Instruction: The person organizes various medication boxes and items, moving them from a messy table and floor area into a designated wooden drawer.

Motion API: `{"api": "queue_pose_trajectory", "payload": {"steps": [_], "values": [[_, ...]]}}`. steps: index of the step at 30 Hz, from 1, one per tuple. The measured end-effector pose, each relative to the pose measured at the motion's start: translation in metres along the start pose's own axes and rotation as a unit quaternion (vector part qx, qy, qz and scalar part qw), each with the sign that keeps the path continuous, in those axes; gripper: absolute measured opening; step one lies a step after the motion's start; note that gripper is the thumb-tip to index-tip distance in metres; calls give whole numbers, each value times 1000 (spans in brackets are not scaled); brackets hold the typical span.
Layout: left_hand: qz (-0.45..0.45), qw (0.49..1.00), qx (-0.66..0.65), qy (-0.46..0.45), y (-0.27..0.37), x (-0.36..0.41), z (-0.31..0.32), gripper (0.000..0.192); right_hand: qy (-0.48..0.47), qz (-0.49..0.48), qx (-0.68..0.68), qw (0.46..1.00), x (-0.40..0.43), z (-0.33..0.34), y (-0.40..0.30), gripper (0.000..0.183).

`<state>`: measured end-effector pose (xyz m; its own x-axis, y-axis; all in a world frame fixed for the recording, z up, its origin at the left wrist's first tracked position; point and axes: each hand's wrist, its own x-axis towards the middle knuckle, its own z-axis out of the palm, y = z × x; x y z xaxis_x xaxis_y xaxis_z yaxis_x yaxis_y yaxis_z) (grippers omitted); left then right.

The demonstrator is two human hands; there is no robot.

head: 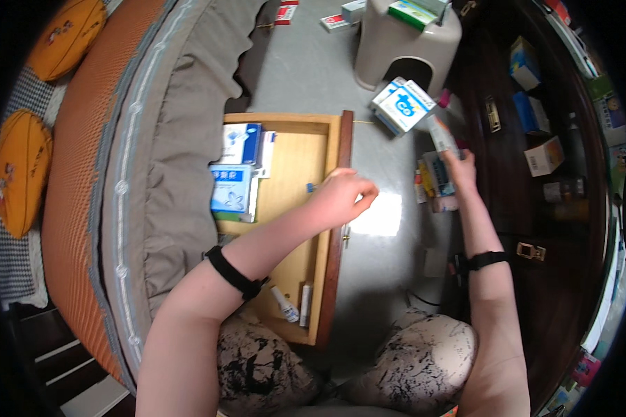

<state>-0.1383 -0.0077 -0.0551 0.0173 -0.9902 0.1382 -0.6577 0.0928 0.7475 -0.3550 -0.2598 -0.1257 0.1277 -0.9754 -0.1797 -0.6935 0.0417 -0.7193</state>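
My right hand (460, 169) grips the lower end of a narrow white carton (441, 136) on the right. Just beyond it, white and blue boxes (404, 107) are stacked by the stool's foot. Over the front edge of an open wooden drawer (334, 156) hovers my left hand (344, 197), its fingers curled; the palm side is hidden. Inside the drawer, at its left, lie a light blue medicine box (232, 188) and a blue and white box (241, 143). A small white bottle (285, 305) and a slim white box (305, 305) lie at the near end.
A beige plastic stool (412, 47) stands at the far side, bearing a green and white box (412, 14). Several cartons (438, 174) lie on the floor below my right hand. Dark wooden furniture (506, 208) with boxes borders the right; a skirted orange seat (91, 172) borders the left.
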Motion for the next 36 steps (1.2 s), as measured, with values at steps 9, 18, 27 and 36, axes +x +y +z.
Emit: {"api": "queue_pose_trajectory", "payload": {"steps": [9, 18, 27, 36], "values": [[-296, 952, 62, -48, -8, -6, -113, 25, 20, -159, 82, 984, -39, -9, -93, 73], [-387, 757, 260, -458, -1, -52, -111, 30, -279, -349, 137, 884, -135, 19, -161, 70], [-380, 595, 266, -656, -5, -86, -101, 29, -372, -503, -27, 779, -175, 33, -163, 63], [-385, 573, 252, -679, -9, -109, -92, 29, -426, -514, -150, 729, -206, 50, -157, 68]]}}
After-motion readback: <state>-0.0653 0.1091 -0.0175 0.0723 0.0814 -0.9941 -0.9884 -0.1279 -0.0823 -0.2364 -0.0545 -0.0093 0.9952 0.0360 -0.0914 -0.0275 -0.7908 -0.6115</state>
